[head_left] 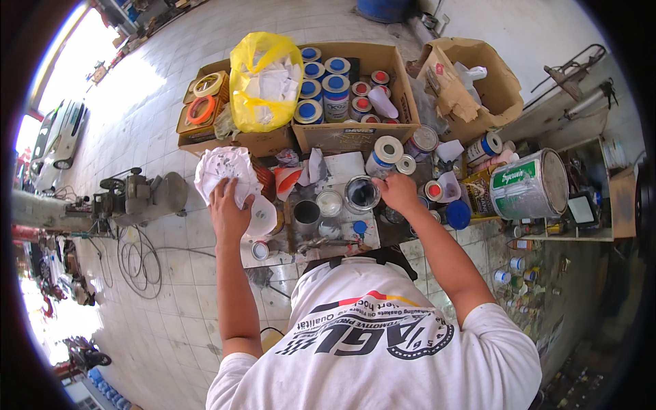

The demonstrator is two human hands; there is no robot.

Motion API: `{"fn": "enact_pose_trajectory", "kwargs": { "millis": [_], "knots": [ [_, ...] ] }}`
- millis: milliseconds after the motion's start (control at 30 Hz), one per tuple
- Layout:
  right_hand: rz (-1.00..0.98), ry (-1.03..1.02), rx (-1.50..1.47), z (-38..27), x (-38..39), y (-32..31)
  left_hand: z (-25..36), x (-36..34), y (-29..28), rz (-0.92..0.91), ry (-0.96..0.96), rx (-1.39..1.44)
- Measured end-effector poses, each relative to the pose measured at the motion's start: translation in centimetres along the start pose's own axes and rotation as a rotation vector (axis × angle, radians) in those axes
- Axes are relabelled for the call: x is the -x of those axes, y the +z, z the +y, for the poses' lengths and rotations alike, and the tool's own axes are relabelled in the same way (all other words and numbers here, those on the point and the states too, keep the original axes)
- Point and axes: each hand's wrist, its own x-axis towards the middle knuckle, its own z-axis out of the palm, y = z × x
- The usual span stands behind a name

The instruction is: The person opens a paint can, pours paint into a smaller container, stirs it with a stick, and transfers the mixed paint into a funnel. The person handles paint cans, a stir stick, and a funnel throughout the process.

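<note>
My left hand (232,206) lies with its fingers spread on a crumpled white paper-like bundle (227,168) marked with small dark spots. A translucent white cone (263,217) hangs beside that wrist. My right hand (398,191) is closed at the right rim of an open metal can (362,194) with dark liquid inside; its fingertips are partly hidden. Left of this can stand a jar with a pale top (329,203) and a dark-mouthed cup (306,212). A small blue cap (359,227) lies on the bench in front of them.
Behind the bench, a cardboard box (355,139) holds several blue- and red-lidded cans, beside a yellow bag (265,82) of white paper. Another open carton (502,102) stands right of them. A large green-labelled tin (529,184) lies tilted at right. A cable (140,263) coils on the floor.
</note>
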Motion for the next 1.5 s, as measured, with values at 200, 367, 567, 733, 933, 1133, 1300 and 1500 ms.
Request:
{"fn": "enact_pose_trajectory", "kwargs": {
  "millis": [200, 367, 567, 733, 933, 1133, 1300, 1500],
  "knots": [
    [-0.142, -0.113, 0.104, 0.8, 0.3, 0.3, 0.9, 0.4, 0.5, -0.03, -0.071, -0.027],
    [0.103, -0.073, -0.085, 0.7, 0.0, 1.7, 1.0, 0.1, 0.3, -0.037, -0.073, -0.033],
    [-0.05, -0.051, 0.05, 0.0, -0.4, 0.3, 0.6, 0.3, 0.5, -0.024, -0.052, -0.035],
    [0.068, -0.09, -0.063, -0.3, -0.2, 1.7, 1.3, 0.2, 0.4, -0.035, -0.076, -0.075],
    [0.023, -0.038, 0.026, 0.1, -0.1, 0.1, 1.7, -0.2, 0.1, -0.02, -0.047, -0.067],
    [-0.249, -0.047, 0.128, -0.8, 0.4, -0.5, 1.8, -0.1, 0.3, -0.044, -0.051, -0.088],
    [0.081, -0.122, -0.035, -0.4, 0.1, 1.0, 1.7, -0.2, 0.3, -0.04, -0.041, -0.078],
    [-0.12, -0.04, 0.062, -0.5, 0.1, -0.2, 1.6, -0.2, 0.3, -0.052, -0.049, -0.071]
  ]
}}
